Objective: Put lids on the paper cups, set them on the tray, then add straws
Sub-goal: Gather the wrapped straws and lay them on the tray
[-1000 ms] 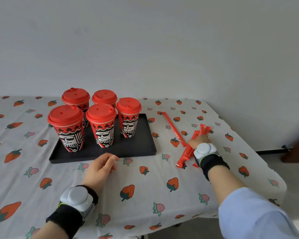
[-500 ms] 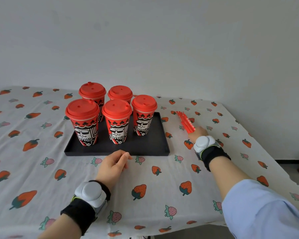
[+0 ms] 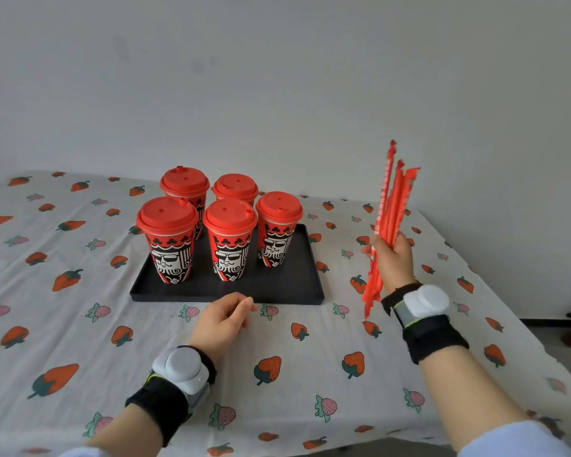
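Note:
Several red paper cups (image 3: 228, 245) with a bearded king print stand on a black tray (image 3: 290, 288), each capped with a red lid (image 3: 229, 216). My right hand (image 3: 391, 258) is raised to the right of the tray and holds a bundle of red wrapped straws (image 3: 388, 206) nearly upright, their tips above the table's far edge. My left hand (image 3: 223, 319) rests on the cloth just in front of the tray's near edge, fingers loosely curled and holding nothing.
The table is covered by a white cloth with strawberry prints (image 3: 80, 324). Its right edge (image 3: 508, 311) drops off to the floor close to my right arm. A plain white wall stands behind the table.
My right hand has picked the straw bundle up off the cloth and lifted it upright beside the tray. My left hand has stayed in front of the tray.

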`<state>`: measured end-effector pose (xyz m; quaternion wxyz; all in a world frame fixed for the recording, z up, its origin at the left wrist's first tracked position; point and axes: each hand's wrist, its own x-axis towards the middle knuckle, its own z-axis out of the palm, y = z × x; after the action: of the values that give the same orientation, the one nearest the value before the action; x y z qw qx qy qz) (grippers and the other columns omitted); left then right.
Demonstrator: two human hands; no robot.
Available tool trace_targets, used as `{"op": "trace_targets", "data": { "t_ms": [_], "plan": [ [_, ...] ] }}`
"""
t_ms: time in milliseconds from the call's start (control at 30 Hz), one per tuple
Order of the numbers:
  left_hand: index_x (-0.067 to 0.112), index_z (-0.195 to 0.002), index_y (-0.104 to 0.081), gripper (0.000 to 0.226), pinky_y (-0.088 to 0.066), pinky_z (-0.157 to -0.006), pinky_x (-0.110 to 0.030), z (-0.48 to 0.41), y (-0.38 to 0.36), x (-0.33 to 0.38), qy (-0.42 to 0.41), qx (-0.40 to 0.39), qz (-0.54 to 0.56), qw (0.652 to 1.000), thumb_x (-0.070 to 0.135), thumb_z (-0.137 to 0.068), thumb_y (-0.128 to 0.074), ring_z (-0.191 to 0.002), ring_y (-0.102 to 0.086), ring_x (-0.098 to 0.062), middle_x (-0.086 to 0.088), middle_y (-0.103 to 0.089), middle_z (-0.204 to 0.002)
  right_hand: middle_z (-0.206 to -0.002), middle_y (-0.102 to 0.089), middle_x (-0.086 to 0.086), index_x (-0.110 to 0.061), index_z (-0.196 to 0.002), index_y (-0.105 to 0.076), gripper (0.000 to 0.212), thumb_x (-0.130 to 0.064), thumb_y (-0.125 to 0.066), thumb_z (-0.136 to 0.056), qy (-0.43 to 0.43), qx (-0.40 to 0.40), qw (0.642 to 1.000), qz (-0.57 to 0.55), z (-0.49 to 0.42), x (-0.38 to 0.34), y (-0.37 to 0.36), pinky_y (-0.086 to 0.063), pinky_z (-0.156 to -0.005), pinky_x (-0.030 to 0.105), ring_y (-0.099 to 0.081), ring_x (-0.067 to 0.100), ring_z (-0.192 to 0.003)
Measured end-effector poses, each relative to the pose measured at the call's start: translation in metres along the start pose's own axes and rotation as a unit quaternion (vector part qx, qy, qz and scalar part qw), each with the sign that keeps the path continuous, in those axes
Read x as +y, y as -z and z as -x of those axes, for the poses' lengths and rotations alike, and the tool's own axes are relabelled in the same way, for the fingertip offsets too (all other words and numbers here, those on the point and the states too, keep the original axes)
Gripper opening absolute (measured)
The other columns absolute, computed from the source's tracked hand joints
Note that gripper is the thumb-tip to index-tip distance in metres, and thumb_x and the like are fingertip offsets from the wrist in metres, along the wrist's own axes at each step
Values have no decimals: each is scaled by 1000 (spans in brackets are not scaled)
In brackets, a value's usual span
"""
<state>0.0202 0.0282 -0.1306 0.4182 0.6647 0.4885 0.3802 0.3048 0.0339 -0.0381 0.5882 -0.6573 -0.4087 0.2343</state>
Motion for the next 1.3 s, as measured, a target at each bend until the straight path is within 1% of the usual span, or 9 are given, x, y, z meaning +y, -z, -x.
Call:
{"op": "trace_targets", "data": {
  "t_ms": [167,367,467,567,767,867,1000,1133,1300],
  "plan": [
    [31,-74,-63,27,-47,-66,-28,1,1,0,-7,4,0,1000,33,-95,-46,-59,-56,-2,6,-58,-60,-76,-67,-11,-28,-100,-55,13,-20,-53,-90,42,-36,987,-150,57,-19,-13,-55,-58,30,-65,7,-71],
    [30,-74,-62,27,-45,-62,-21,3,2,1,-1,-1,-7,1000,33,-95,-46,-60,-55,-5,4,-58,-60,-84,-68,-6,-38,-100,-53,25,-17,-58,-87,34,-66,990,-117,102,5,-44,-53,-75,33,-66,7,-76],
    [29,-75,-63,26,-44,-61,-19,2,2,0,-4,1,-8,1000,32,-95,-46,-57,-54,0,4,-58,-60,-96,-65,10,-35,-100,-53,24,-19,-62,-84,-6,-72,995,-71,113,27,-51,-53,-60,28,-62,8,-67],
    [24,-77,-65,24,-46,-61,-15,2,3,4,3,-4,36,999,29,-94,-49,-58,-55,1,4,-58,-61,-92,-62,6,-33,-107,-52,26,-25,-62,-84,-41,-88,995,-31,118,42,-54,-51,-47,23,-59,12,-66],
    [16,-95,-66,30,-48,-80,-31,-9,22,29,83,-81,196,974,33,-96,-41,-81,-65,-20,-2,-69,-78,-82,-57,-1,-24,-107,-52,22,-19,-60,-87,-19,-119,992,22,118,51,-58,-53,-56,25,-58,14,-69],
    [23,-107,-62,33,-49,-86,-31,-13,24,58,34,-84,225,970,45,-92,-41,-101,-65,-21,1,-72,-98,-95,-58,-3,-25,-114,-48,26,-19,-56,-90,-3,-134,990,38,121,52,-60,-51,-80,29,-59,16,-91],
    [46,-120,-46,48,-49,-91,-21,-16,9,113,-86,-93,285,950,64,-76,-51,-112,-58,-2,14,-62,-117,-90,-56,-6,-16,-116,-48,25,-18,-52,-92,29,-135,988,66,121,50,-61,-46,-72,20,-55,5,-78],
    [37,-131,-28,68,-46,-79,-5,-19,-19,137,-119,-53,202,971,33,-78,-72,-100,-53,18,5,-50,-125,-108,-50,-9,-16,-131,-36,40,-25,-47,-94,54,-152,974,157,125,49,-63,-39,-78,6,-56,6,-98],
    [21,-130,-36,63,-50,-82,-19,-31,-22,139,-78,36,202,976,19,-79,-72,-93,-65,-8,-3,-61,-109,-114,-56,-1,-18,-129,-33,40,-34,-44,-94,57,-208,947,238,132,42,-58,-50,-90,27,-58,15,-104]
  ]
}}
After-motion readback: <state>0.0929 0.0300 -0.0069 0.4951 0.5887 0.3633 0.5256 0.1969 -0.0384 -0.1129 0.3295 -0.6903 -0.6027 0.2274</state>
